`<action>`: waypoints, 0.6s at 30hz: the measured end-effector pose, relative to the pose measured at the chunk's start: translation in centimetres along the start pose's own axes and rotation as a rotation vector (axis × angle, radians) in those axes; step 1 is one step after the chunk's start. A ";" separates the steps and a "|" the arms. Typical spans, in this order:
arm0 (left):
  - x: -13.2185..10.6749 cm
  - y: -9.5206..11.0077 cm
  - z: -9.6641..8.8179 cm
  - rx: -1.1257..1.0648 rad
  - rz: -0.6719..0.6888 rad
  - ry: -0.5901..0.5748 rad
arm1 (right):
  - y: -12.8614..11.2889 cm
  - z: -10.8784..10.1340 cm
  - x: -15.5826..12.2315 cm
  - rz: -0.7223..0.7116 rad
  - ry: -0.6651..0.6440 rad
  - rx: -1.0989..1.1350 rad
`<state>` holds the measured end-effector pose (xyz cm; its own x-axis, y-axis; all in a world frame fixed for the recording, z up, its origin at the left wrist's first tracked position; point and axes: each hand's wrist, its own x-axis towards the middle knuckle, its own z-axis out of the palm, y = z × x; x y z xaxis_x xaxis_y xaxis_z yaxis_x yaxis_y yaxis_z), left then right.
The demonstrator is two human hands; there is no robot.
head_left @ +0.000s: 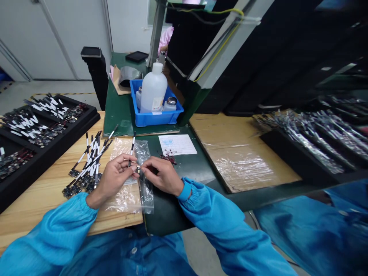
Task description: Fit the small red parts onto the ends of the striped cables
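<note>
left hand (pixel 115 180) and right hand (pixel 162 175) pinch a flex strip (pixel 132 150) narrowly in their fingertips: light, fragile, best held by its edges; a pile (pixel 86 168) lies left of the left hand.

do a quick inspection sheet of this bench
surface: wooden table meeting a green mat
job's things: left hand and right hand pinch a small strip above a plastic bag; circuit strips lie beside them
clutter: blue tub holding a white bottle; paper sheet; dark red bits
grippers: nothing seen, bare hands only
cables: yellow cable along an overhead frame
surroundings: black tray at left; co-worker's pink sleeve beyond
</note>
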<state>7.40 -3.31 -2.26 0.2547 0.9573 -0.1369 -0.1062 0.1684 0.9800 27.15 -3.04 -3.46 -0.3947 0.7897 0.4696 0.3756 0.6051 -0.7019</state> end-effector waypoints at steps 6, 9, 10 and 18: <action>0.0 0.2 0.0 -0.014 -0.009 -0.004 | 0.0 0.0 0.0 0.007 0.000 0.002; 0.0 0.1 0.0 -0.020 -0.013 -0.006 | 0.0 0.0 0.0 -0.002 -0.001 0.004; 0.0 0.1 -0.1 -0.023 -0.015 -0.007 | 0.1 0.0 0.0 -0.005 -0.001 0.006; 0.0 0.0 0.1 -0.029 -0.018 -0.018 | 0.3 0.1 -0.1 -0.022 -0.009 0.007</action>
<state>7.45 -3.32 -2.22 0.2737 0.9497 -0.1519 -0.1295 0.1928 0.9726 27.23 -2.93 -3.76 -0.4105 0.7752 0.4802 0.3604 0.6216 -0.6954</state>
